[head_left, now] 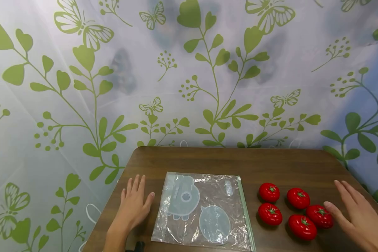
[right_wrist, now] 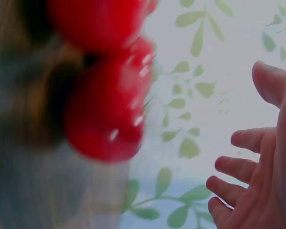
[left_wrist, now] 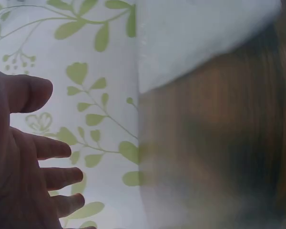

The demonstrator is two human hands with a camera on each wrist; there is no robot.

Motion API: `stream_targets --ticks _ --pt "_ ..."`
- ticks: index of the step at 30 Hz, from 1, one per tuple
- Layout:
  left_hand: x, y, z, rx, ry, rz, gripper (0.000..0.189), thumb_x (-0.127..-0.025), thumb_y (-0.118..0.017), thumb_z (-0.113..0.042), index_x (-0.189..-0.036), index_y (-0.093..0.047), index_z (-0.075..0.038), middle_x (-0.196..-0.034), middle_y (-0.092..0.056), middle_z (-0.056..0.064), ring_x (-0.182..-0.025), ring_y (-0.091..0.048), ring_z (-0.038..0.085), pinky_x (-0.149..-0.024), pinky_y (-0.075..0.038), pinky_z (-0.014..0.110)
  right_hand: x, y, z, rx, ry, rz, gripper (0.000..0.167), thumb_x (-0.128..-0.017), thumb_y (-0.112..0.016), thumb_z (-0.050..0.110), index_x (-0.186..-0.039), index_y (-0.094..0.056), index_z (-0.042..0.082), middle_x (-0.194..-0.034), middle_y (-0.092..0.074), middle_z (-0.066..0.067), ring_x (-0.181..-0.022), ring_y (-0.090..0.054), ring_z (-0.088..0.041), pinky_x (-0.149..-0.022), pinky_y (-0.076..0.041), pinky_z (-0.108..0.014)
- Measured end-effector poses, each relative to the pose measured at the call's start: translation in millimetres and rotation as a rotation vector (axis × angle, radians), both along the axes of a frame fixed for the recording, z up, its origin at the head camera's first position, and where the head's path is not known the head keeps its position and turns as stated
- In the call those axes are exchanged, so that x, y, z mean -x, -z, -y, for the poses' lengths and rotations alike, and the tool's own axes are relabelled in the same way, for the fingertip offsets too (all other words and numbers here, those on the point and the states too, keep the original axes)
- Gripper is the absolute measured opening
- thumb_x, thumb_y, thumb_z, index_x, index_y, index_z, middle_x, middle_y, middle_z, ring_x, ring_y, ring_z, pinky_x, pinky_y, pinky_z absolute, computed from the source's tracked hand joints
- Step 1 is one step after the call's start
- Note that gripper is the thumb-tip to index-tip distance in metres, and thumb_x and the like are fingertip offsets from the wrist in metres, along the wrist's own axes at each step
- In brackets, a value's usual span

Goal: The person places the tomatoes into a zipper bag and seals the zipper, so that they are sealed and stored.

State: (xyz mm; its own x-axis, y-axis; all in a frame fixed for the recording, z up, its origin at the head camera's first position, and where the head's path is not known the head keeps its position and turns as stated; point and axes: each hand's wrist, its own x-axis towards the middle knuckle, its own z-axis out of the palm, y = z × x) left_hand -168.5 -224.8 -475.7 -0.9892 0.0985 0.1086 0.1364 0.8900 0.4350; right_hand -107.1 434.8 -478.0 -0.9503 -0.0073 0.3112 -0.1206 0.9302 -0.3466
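Observation:
A clear zip bag (head_left: 212, 196) with pale blue cartoon prints lies flat on the brown table, its green zip strip (head_left: 246, 213) facing right. To its left is my left hand (head_left: 133, 204), palm down with fingers straight, holding nothing. Several red tomatoes (head_left: 270, 214) with green stems sit in a loose cluster right of the bag. My right hand (head_left: 356, 213) is beside the rightmost tomato (head_left: 320, 216), fingers extended and thumb apart, holding nothing. In the right wrist view, shiny tomatoes (right_wrist: 105, 109) are left of the spread fingers (right_wrist: 238, 169).
The wooden table (head_left: 230, 159) has rounded far corners. Behind it hangs a white curtain (head_left: 163, 80) printed with green leaves and butterflies. A dark band (head_left: 139, 246) shows at the left wrist, and a thin white loop (head_left: 92, 211) hangs off the table's left side.

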Motion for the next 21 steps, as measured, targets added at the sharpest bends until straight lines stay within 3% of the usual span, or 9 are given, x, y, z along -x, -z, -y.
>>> stream_targets --ticks 8,13,17,21 --pt "-23.4 -15.0 -14.4 -0.091 0.028 -0.068 0.076 -0.112 -0.059 -0.032 -0.169 -0.027 0.007 -0.177 -0.023 0.032 -0.164 -0.017 0.058 -0.126 -0.017 0.081 -11.2 -15.5 40.1 0.03 0.024 0.091 0.094 -0.112 -0.058 0.04 -0.171 -0.001 -0.007 -0.173 -0.001 -0.044 -0.156 -0.004 -0.07 -0.12 0.006 -0.083" --pt "-37.6 -20.8 -25.5 -0.139 0.044 -0.087 0.077 -0.111 -0.061 -0.031 -0.167 -0.028 0.009 -0.176 -0.025 0.033 -0.163 -0.019 0.058 -0.125 -0.019 0.08 -17.6 -19.3 61.1 0.079 0.004 0.097 0.094 -0.111 -0.061 0.038 -0.173 -0.003 -0.003 -0.175 -0.006 -0.041 -0.156 -0.01 -0.069 -0.115 -0.006 -0.089" --pt "-46.5 -24.4 -35.3 -0.183 0.061 -0.1 0.078 -0.11 -0.064 -0.031 -0.167 -0.029 0.01 -0.176 -0.027 0.031 -0.164 -0.02 0.056 -0.127 -0.021 0.077 -20.3 -24.4 75.2 0.085 0.011 0.114 0.092 -0.111 -0.061 0.04 -0.174 -0.008 0.0 -0.176 -0.012 -0.039 -0.153 -0.021 -0.067 -0.104 -0.024 -0.092" --pt "-54.2 -30.6 -46.9 -0.21 0.082 -0.087 0.081 -0.109 -0.065 -0.036 -0.168 -0.03 0.008 -0.177 -0.029 0.027 -0.165 -0.022 0.053 -0.128 -0.024 0.073 -18.7 -31.4 85.0 0.09 -0.001 0.137 0.091 -0.111 -0.06 0.043 -0.175 -0.009 0.002 -0.177 -0.014 -0.037 -0.152 -0.026 -0.067 -0.099 -0.029 -0.092"
